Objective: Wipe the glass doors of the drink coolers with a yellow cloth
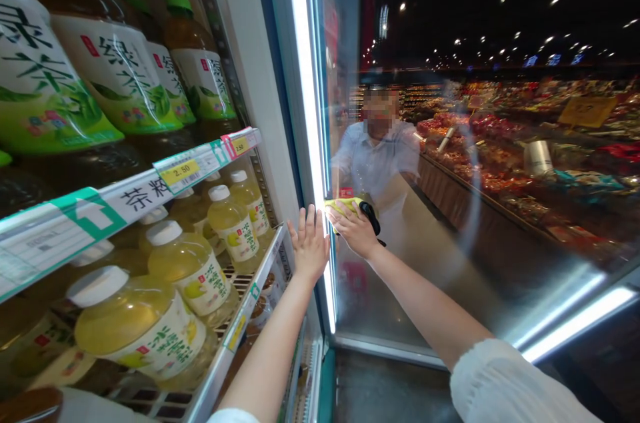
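Note:
My left hand [310, 243] is open, its fingers spread and pointing up beside the lit strip [306, 76] at the edge of the glass door. My right hand [357, 230] presses a yellow cloth [350, 203] against the inside of the glass door [400, 276], close to that strip. Fingers lie over the cloth and hide part of it. A black piece [369, 215] sticks out beside the right hand; its kind cannot be made out.
At left, the cooler holds green tea bottles [115, 63] above pale yellow drink bottles [150, 323]. A shelf edge [125, 203] carries price tags. Through or in the glass appear a person in a light shirt [375, 156] and heaped goods [500, 143]. Another light strip [575, 323] runs lower right.

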Demonstrator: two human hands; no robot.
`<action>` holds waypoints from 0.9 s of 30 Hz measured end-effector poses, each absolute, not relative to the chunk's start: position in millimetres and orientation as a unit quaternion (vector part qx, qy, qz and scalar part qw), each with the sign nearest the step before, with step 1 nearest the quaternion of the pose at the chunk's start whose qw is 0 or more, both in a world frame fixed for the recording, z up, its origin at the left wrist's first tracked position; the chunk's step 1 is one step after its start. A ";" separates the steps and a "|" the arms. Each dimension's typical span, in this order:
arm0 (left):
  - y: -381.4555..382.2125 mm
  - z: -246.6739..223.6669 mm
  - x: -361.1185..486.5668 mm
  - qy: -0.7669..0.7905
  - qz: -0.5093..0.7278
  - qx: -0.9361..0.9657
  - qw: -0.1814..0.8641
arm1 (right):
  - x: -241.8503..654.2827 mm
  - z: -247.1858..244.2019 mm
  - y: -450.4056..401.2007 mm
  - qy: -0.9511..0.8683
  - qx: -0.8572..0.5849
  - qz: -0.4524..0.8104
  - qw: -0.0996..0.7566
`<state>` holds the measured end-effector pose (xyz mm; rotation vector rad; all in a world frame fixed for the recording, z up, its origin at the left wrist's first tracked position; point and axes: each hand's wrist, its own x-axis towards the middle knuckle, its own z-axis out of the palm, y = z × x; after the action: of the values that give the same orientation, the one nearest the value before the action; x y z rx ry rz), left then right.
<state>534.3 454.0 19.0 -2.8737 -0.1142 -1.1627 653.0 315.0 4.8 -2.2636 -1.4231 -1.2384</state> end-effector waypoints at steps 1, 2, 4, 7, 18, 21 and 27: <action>453.7 16.0 533.6 -0.037 -0.372 -0.927 0.018 | 650.8 -6.7 313.4 -0.493 -0.760 -0.414 0.091; 453.0 13.2 533.1 -0.035 -0.369 -0.929 0.016 | 649.6 -14.6 310.7 -0.504 -0.756 -0.409 0.085; 450.1 8.5 533.8 -0.030 -0.364 -0.931 0.012 | 651.2 -17.0 302.9 -0.520 -0.750 -0.403 0.075; 443.0 3.8 538.2 -0.027 -0.367 -0.930 0.004 | 658.6 0.4 287.4 -0.502 -0.756 -0.412 0.077; 426.7 -0.7 551.2 0.007 -0.376 -0.927 0.008 | 653.7 -26.7 252.8 -0.445 -0.788 -0.414 0.097; 414.3 3.8 562.8 0.022 -0.373 -0.928 0.005 | 667.4 -12.5 232.9 -0.410 -0.785 -0.453 0.108; 395.1 -5.3 576.1 0.075 -0.358 -0.930 0.008 | 662.4 -57.4 192.8 -0.322 -0.808 -0.474 0.132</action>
<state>576.1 395.1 -5.3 -2.9076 0.2359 -1.1198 662.4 192.8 -57.4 -2.3466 -0.9360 -1.3768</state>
